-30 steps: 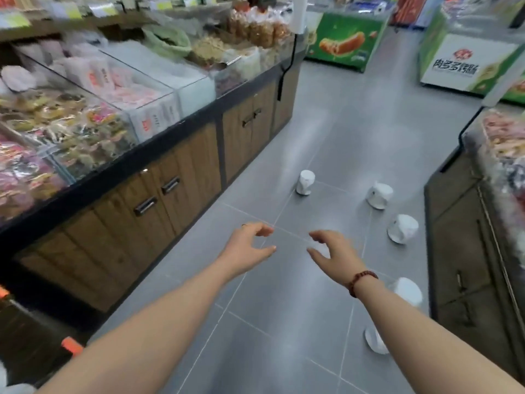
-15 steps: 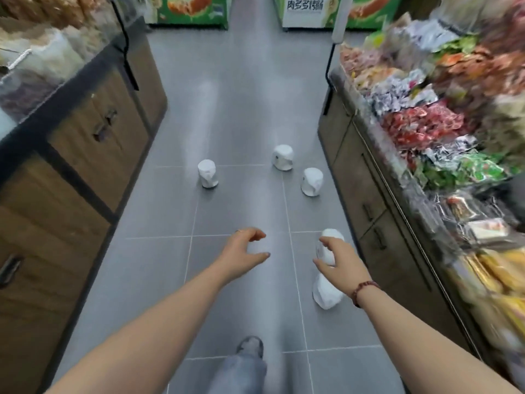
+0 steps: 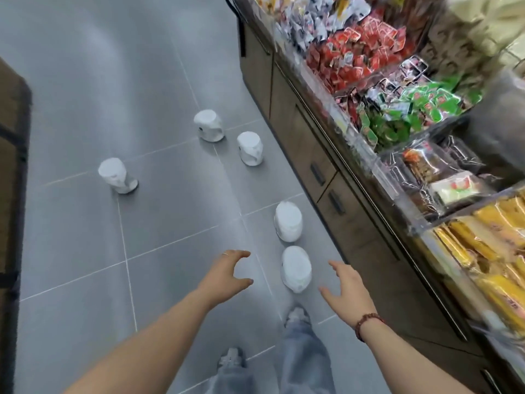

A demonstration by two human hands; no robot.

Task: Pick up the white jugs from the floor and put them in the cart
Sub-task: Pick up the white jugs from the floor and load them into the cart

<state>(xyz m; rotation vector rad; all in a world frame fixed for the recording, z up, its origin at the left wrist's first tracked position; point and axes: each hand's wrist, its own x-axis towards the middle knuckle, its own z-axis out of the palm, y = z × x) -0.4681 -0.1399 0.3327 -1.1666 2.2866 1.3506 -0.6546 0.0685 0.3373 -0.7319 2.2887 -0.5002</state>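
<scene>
I am holding my left hand (image 3: 227,275) and right hand (image 3: 345,288) released and empty either side of the nearest white jug (image 3: 295,270), lower centre. My shoe (image 3: 297,315) is standing just beside it, so I am risking kicking it over.

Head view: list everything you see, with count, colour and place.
white jugs: five, white, on the floor; two ahead of the hands, two farther by the counter, one left.
floor: one, grey tiles.
display counter: one, brown wood, right.
snack packets: many, red, green, yellow, on the counter.
cabinet: one, dark brown, left edge.
cart: none in view.
shoes: two, pale grey, bottom centre.
bracelet: one, red-brown, right wrist.
left hand: one, open, empty, left of nearest jug.
right hand: one, open, empty, right of it.
</scene>
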